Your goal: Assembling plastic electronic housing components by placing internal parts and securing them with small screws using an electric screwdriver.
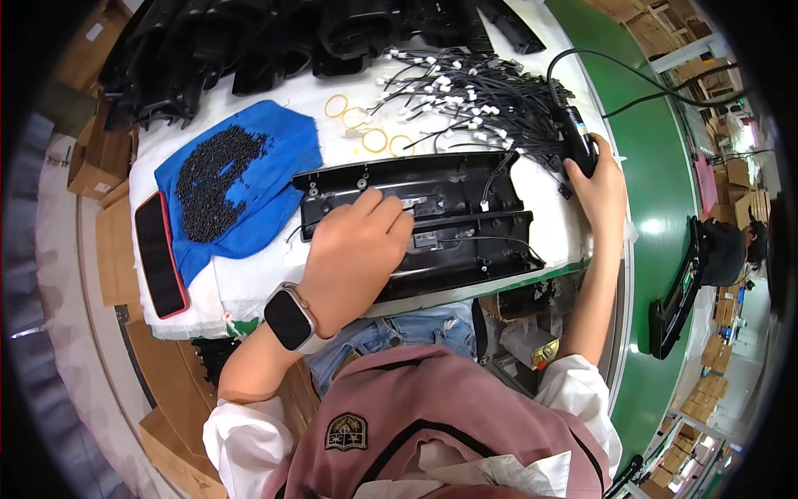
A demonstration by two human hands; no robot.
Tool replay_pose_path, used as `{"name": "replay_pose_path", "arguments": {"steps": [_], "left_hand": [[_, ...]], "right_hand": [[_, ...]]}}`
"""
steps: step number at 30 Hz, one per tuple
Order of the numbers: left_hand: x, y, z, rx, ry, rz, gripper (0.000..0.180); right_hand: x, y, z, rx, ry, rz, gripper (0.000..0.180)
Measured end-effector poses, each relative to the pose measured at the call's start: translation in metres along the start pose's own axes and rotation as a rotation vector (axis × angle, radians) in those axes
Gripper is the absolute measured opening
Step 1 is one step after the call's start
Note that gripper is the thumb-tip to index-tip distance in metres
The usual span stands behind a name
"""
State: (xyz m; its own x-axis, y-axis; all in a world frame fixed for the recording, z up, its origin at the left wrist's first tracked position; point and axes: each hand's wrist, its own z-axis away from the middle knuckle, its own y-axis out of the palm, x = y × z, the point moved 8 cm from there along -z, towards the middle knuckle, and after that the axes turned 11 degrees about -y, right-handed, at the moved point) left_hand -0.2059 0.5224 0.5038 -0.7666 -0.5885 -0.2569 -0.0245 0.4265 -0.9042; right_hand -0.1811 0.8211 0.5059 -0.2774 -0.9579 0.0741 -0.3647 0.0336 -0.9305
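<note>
Two long black plastic housings [490, 260] lie side by side in front of me, open side up, with thin wires and small metal parts inside. Over their left half, my left hand [353, 249] is closed, fingers curled down; whatever the fingertips pinch is hidden beneath them. To the right, my right hand [600, 183] wraps round a black corded electric screwdriver [575, 137], beside the pile of cables. Left of the housings, a blue cloth [287, 133] carries a heap of small black screws [208, 187].
Many black cables with white connectors [465, 91] are piled at the back right. Black plastic housings [291, 33] are stacked along the far side. Yellow rings [375, 140] lie between. A red-edged phone [158, 254] rests at the left edge. The green surface [644, 208] borders the right.
</note>
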Motion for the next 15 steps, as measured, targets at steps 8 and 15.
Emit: {"name": "replay_pose_path", "arguments": {"steps": [8, 15], "left_hand": [[-0.003, -0.009, -0.007, 0.098, 0.05, 0.112, 0.014], [-0.015, -0.02, -0.006, 0.088, 0.032, 0.103, 0.016]], "right_hand": [[0.103, -0.023, -0.008, -0.006, -0.671, -0.338, 0.04], [0.066, 0.011, -0.035, -0.149, -0.538, -0.275, 0.01]]}}
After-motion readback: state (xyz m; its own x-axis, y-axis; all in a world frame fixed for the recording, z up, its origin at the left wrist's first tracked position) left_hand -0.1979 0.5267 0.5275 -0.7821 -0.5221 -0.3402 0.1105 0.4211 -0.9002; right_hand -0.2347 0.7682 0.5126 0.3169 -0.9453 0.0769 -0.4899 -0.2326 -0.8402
